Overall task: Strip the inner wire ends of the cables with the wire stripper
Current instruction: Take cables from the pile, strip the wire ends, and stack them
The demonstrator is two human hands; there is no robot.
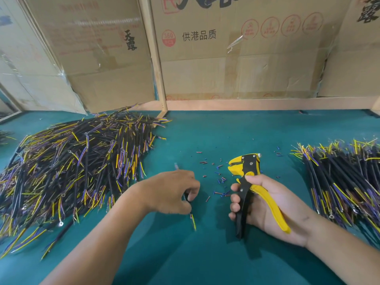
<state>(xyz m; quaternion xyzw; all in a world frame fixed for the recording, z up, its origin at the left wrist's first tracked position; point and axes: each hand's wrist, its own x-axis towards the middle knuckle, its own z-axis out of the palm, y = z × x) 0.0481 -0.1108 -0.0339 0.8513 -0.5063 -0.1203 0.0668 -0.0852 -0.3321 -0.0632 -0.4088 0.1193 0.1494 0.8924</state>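
My left hand (174, 192) pinches one cable (192, 220), right hand (267, 204) grips the wire stripper (245, 171); I reckon the loose wire ends could miss its jaws, being well apart.

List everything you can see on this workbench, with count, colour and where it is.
Cable pile: one large heap, black with yellow, blue and purple wire ends, left of table.
Second cable pile: one heap, same colours, right edge.
Single cable: one, black with coloured ends, in the left hand.
Wire stripper: one, yellow and black, in the right hand.
Insulation scraps: many, blue and red, centre of table.
Table: one, teal surface.
Cardboard boxes: several, brown, behind the table.
Left hand: pinches the single cable.
Right hand: grips the stripper handles.
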